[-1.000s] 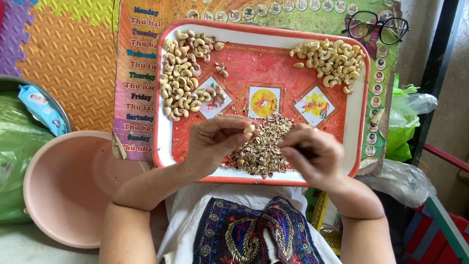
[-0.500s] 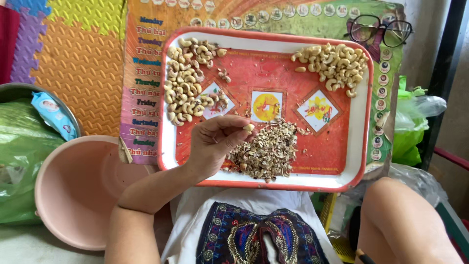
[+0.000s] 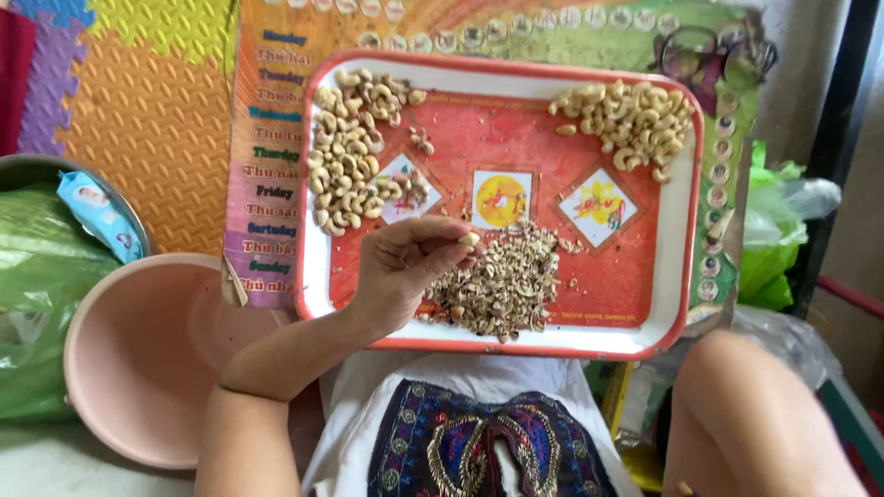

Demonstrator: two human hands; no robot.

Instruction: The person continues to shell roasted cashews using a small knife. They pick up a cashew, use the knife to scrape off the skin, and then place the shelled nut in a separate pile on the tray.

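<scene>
Pale nut (image 3: 469,239), prob. peeled cashew.

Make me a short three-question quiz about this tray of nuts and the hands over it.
1. True or false: the left hand pinches a pale nut at its fingertips.
2. Where on the tray does the pile of broken husks lie: A near edge, B far left corner, C far right corner?
3. What stands left of the tray?

Key:
1. True.
2. A.
3. A pink basin.
</scene>
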